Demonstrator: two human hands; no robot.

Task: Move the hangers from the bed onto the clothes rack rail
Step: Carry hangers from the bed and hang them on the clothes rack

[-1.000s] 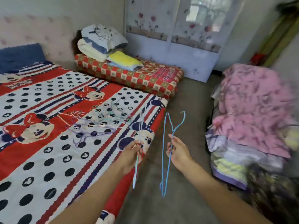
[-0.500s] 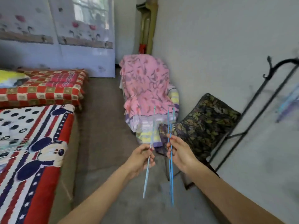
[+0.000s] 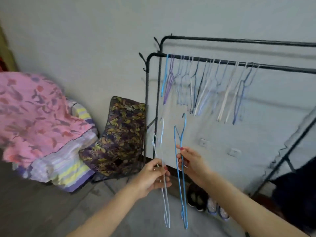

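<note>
Left hand (image 3: 153,177) reaches forward from the lower frame, forearm angled up and to the right, thumb and fingers pinching a pale white-blue hanger (image 3: 162,168) near its mid-length; hook end points up, lower end hangs below the wrist. Whether one or two pale wires are in this grip cannot be told from the blur. Right hand (image 3: 191,161) is held just beside it at slightly greater height, fingers curled around one bright blue hanger (image 3: 182,185), hook uppermost, body hanging edge-on toward the floor. Both held hangers sit in front of and below the clothes rack (image 3: 147,100), touching neither of its two black rails. Near rail (image 3: 239,63) carries a row of hung hangers (image 3: 201,86), roughly a dozen, in blue, purple, white and dark tones; exact count uncertain owing to overlap. Far rail (image 3: 239,41) is higher, behind. Left of the rack: one pile of bedding under a pink floral cover (image 3: 34,113), then one dark leaf-patterned chair (image 3: 119,134). Two pairs of shoes (image 3: 205,200) lie on the floor beneath the rack.
</note>
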